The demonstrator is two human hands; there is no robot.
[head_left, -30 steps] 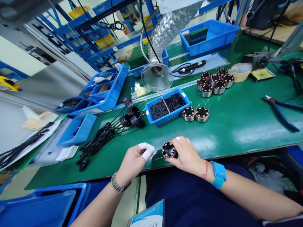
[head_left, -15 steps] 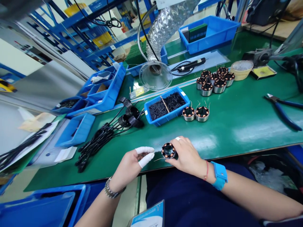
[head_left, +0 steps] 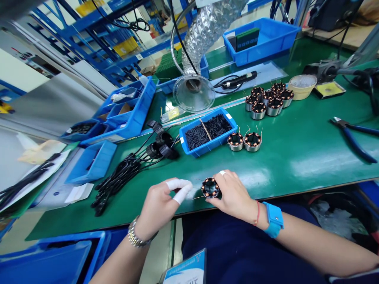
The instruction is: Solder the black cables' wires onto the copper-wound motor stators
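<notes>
My right hand (head_left: 232,193) is closed round the side of a motor stator (head_left: 210,187), a metal ring with copper windings, held just above the near edge of the bench. Thin copper wire ends stick out from the stator toward the left. My left hand (head_left: 166,201) is closed in a pinch, with white finger covers on thumb and forefinger. A fine wire runs from the stator toward those fingertips; the contact itself is blurred. Two more stators (head_left: 244,142) with upright wire ends stand beyond my right hand.
A blue tray of short black tubes (head_left: 208,132) lies ahead, below a clear extraction hood (head_left: 194,94). Bundled black cables (head_left: 120,177) lie left. Several stators (head_left: 268,101), a pale bowl (head_left: 302,86) and cutting pliers (head_left: 352,136) are to the right.
My left hand has shifted slightly left and its fingertips a little up, with the fingers still pinched. My right hand and the stator are nearly where they were.
</notes>
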